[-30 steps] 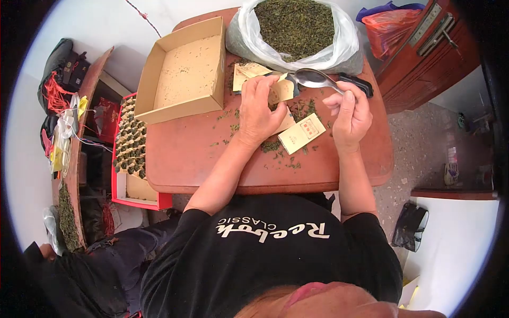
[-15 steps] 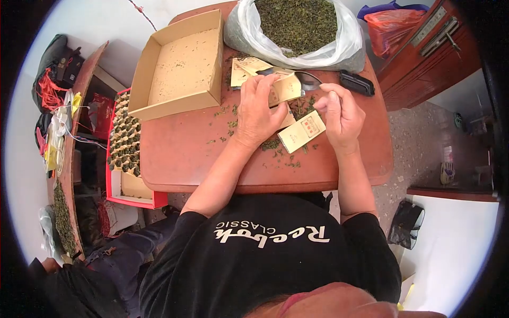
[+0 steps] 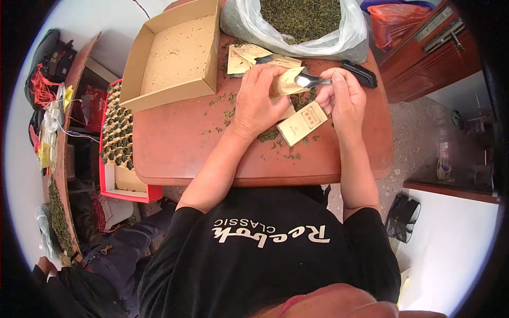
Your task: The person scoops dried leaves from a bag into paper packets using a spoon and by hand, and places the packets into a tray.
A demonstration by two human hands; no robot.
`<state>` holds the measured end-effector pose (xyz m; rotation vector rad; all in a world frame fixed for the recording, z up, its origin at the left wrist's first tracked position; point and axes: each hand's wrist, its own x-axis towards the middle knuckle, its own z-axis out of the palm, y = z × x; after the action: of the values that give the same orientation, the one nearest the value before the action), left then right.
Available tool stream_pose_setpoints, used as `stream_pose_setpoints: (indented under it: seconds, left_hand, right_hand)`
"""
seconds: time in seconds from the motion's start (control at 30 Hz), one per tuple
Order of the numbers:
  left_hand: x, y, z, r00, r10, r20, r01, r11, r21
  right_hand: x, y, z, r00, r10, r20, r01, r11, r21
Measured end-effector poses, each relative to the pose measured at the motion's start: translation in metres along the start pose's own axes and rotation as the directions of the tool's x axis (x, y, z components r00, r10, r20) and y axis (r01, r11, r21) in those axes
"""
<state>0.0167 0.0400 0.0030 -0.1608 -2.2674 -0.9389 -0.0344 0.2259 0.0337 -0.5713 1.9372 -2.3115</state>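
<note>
packet (image 3: 288, 84): one, upright or tilted unclear, above table (image 3: 175, 153), between the hands. left hand (image 3: 255, 100): fingers and thumb gripping packet. right hand (image 3: 343, 99): thumb and fingers pinching spoon (image 3: 320, 81), bowl at packet's mouth. step, as judged: spoon meeting packet; calls for a wide mouth, a steady spoon. spoon's load: cannot tell, glare. also: bag (image 3: 239, 22) of leaf beyond; carton (image 3: 175, 58), left; case (image 3: 361, 74), near right hand. obstacle, perhaps: flat packet (image 3: 303, 123), close under right fingers.

the black shirt (image 3: 265, 265) reads "reebok classic" in white letters.
</note>
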Motion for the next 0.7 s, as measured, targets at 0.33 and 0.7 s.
stream_pose_setpoints:
  seconds: [0.33,0.7]
  left_hand:
    - [0.003,-0.004,-0.004,0.999,-0.004,0.044,0.007,0.998,-0.060]
    - [0.005,-0.006,-0.004,0.994,-0.090,0.058,0.098,0.983,-0.158]
  right_hand:
    - [-0.004,-0.004,-0.003,0.945,-0.263,0.192,0.313,0.899,-0.306]
    - [0.004,0.002,-0.005,0.962,-0.267,-0.064,0.258,0.959,-0.117]
